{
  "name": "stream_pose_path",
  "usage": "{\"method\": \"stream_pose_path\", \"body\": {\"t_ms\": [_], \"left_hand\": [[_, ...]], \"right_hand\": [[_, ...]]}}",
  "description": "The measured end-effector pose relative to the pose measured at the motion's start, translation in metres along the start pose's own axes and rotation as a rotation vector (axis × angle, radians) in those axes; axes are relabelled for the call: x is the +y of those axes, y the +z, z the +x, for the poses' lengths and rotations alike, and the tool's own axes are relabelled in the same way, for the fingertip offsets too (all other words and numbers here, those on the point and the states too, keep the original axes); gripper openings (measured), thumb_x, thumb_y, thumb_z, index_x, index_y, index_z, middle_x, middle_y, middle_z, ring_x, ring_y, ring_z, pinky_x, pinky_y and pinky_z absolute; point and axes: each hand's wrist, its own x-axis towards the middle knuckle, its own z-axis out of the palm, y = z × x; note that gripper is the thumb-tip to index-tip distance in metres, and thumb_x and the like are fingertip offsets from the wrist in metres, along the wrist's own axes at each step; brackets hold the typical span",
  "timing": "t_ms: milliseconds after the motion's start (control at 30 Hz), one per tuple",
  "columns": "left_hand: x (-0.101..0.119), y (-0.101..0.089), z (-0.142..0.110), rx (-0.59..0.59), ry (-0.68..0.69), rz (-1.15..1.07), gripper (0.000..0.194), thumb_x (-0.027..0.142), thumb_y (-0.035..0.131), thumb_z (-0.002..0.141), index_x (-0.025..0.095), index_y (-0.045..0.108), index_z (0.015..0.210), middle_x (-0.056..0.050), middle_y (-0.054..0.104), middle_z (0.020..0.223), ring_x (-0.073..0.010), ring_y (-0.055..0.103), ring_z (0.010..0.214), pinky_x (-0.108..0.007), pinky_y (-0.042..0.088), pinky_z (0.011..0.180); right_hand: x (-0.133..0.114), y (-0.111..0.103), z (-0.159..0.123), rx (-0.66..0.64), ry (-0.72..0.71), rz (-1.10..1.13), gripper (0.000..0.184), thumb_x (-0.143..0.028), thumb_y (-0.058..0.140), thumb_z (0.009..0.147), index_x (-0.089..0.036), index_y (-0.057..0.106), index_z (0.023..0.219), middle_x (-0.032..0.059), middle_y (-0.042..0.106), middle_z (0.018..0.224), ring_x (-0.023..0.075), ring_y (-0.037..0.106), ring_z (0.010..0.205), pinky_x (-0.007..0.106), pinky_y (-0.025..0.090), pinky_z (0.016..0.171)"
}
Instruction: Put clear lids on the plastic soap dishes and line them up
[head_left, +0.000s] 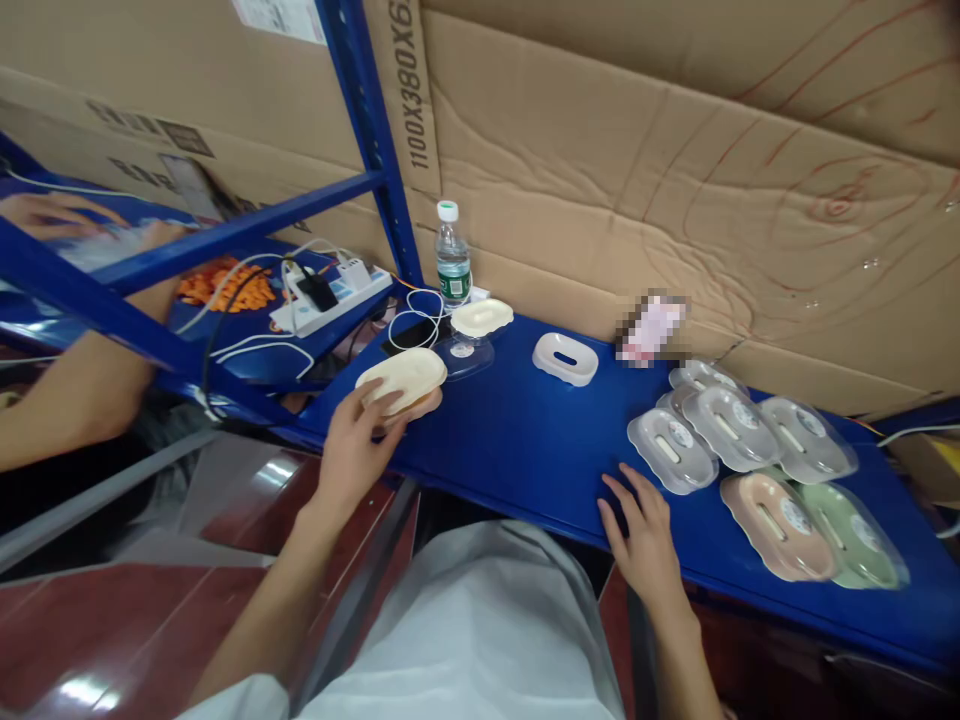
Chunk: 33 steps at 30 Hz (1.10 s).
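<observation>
My left hand (355, 450) is at the left end of the blue table, its fingers around the near side of a cream soap dish (409, 372). A pinkish dish (420, 408) shows beneath it. Behind them lie a clear plastic cover (466, 358) and another cream dish (482, 318). My right hand (637, 525) rests at the table's front edge, fingers spread and holding nothing. Nearest to it is a grey soap dish under a clear cover (673, 448). A single whitish dish with a slot (565, 358) sits at the back middle.
Several covered dishes, including a peach one (780, 525) and a green one (851, 535), are grouped at the right. A water bottle (453, 258) stands at the back near a white cable (412, 318). Beyond the blue rack post (367, 120), another person's arm (97, 375) reaches over a neighbouring table.
</observation>
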Motion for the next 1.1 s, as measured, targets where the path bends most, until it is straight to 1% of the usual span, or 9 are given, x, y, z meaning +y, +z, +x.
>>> {"method": "stream_pose_path", "body": {"t_ms": [100, 233, 367, 567, 633, 800, 967, 1033, 1100], "left_hand": [[-0.006, -0.002, -0.002, 0.043, -0.045, -0.01, 0.024, 0.038, 0.063, 0.106, 0.024, 0.07, 0.124, -0.014, 0.067, 0.141, -0.0325, 0.065, 0.132, -0.051, 0.053, 0.114], [-0.013, -0.003, -0.005, 0.017, -0.047, 0.014, 0.03, 0.039, 0.069, 0.103, 0.025, 0.07, 0.128, -0.015, 0.062, 0.149, -0.0357, 0.062, 0.138, -0.057, 0.051, 0.117], [-0.016, -0.003, -0.009, 0.055, 0.013, -0.058, 0.019, 0.032, 0.07, 0.103, 0.024, 0.073, 0.119, -0.013, 0.071, 0.135, -0.0345, 0.062, 0.139, -0.057, 0.052, 0.118], [0.006, -0.004, -0.013, 0.141, 0.056, -0.132, 0.014, 0.026, 0.075, 0.1, 0.025, 0.073, 0.114, -0.01, 0.075, 0.125, -0.0341, 0.064, 0.14, -0.06, 0.052, 0.12], [0.02, -0.002, -0.014, 0.076, 0.104, -0.217, 0.014, 0.024, 0.075, 0.1, 0.026, 0.074, 0.114, -0.008, 0.076, 0.124, -0.0326, 0.065, 0.139, -0.058, 0.054, 0.119], [0.048, 0.014, -0.018, -0.232, 0.26, -0.5, 0.015, 0.025, 0.07, 0.105, 0.025, 0.074, 0.119, -0.008, 0.076, 0.126, -0.0265, 0.068, 0.136, -0.046, 0.062, 0.114], [0.059, 0.028, -0.008, -0.357, 0.281, -0.544, 0.016, 0.03, 0.068, 0.106, 0.024, 0.076, 0.118, -0.009, 0.076, 0.128, -0.0252, 0.071, 0.134, -0.046, 0.063, 0.114], [0.062, 0.031, -0.002, -0.414, 0.297, -0.539, 0.013, 0.029, 0.067, 0.106, 0.024, 0.076, 0.113, -0.009, 0.075, 0.129, -0.0248, 0.069, 0.136, -0.045, 0.062, 0.116], [0.066, 0.035, 0.003, -0.454, 0.316, -0.537, 0.011, 0.028, 0.068, 0.105, 0.025, 0.076, 0.111, -0.009, 0.075, 0.13, -0.0244, 0.067, 0.138, -0.043, 0.061, 0.117]], "right_hand": [[-0.001, 0.001, 0.0, -0.007, 0.002, 0.006, 0.037, -0.038, 0.057, 0.111, -0.027, 0.064, 0.146, 0.0146, 0.059, 0.158, 0.0365, 0.06, 0.143, 0.061, 0.052, 0.115], [-0.001, 0.002, 0.002, -0.004, 0.01, 0.001, 0.036, -0.037, 0.057, 0.111, -0.026, 0.066, 0.144, 0.0151, 0.061, 0.155, 0.0365, 0.062, 0.141, 0.061, 0.053, 0.114], [-0.001, 0.001, 0.002, -0.014, 0.014, -0.004, 0.035, -0.038, 0.056, 0.111, -0.026, 0.067, 0.142, 0.0147, 0.063, 0.154, 0.0362, 0.064, 0.138, 0.059, 0.055, 0.111], [-0.004, 0.0, 0.003, -0.02, 0.007, -0.018, 0.035, -0.037, 0.056, 0.112, -0.025, 0.067, 0.142, 0.0144, 0.066, 0.15, 0.0347, 0.066, 0.136, 0.057, 0.055, 0.11], [-0.004, 0.0, 0.003, -0.017, 0.003, -0.025, 0.034, -0.037, 0.055, 0.112, -0.025, 0.067, 0.142, 0.0138, 0.068, 0.148, 0.0339, 0.066, 0.135, 0.056, 0.055, 0.11], [-0.004, -0.004, 0.009, -0.033, -0.018, -0.055, 0.031, -0.038, 0.053, 0.113, -0.023, 0.07, 0.134, 0.0124, 0.073, 0.139, 0.0335, 0.07, 0.128, 0.052, 0.057, 0.104], [-0.004, -0.004, 0.056, -0.076, -0.063, -0.216, 0.04, -0.04, 0.048, 0.113, -0.021, 0.068, 0.143, 0.015, 0.078, 0.125, 0.0324, 0.078, 0.103, 0.048, 0.061, 0.091], [-0.006, 0.003, 0.09, -0.087, -0.101, -0.255, 0.048, -0.038, 0.047, 0.113, -0.02, 0.058, 0.156, 0.0195, 0.072, 0.142, 0.0382, 0.074, 0.119, 0.055, 0.059, 0.099], [-0.008, 0.014, 0.126, -0.086, -0.139, -0.259, 0.054, -0.032, 0.047, 0.111, -0.02, 0.048, 0.164, 0.0205, 0.059, 0.16, 0.0444, 0.06, 0.141, 0.064, 0.052, 0.11]]}}
